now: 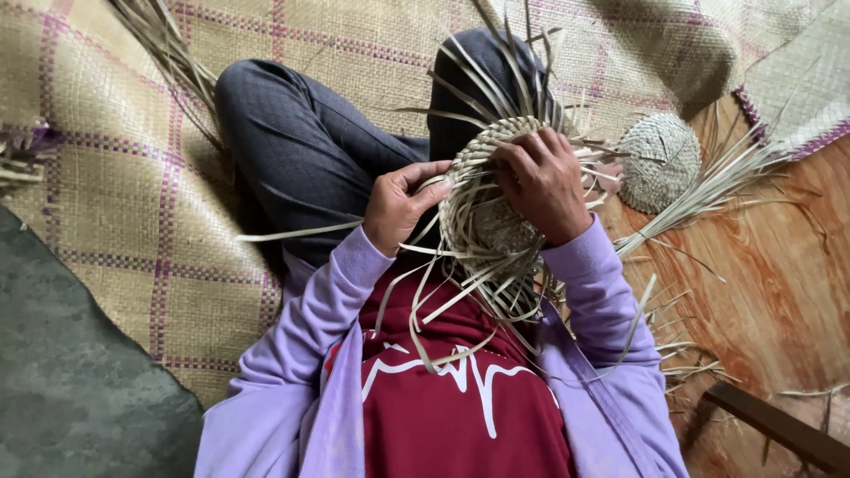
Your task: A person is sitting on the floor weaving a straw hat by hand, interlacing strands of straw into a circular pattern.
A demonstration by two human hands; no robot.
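Note:
A small half-woven basket (485, 221) of pale flat straw strips rests over my lap, with loose strips sticking out all round. My left hand (400, 205) grips its left rim, thumb on a strip. On the upper right rim lies my right hand (542, 184), fingers curled over the woven edge. I sit cross-legged in dark trousers (301, 146) and a lilac jacket over a red top.
A checked woven mat (133, 195) covers the floor to the left and behind. A finished round woven piece (659, 161) with trailing strips lies on the orange wooden floor (779, 265) at right. Loose strips scatter nearby. A dark wooden bar (779, 429) sits bottom right.

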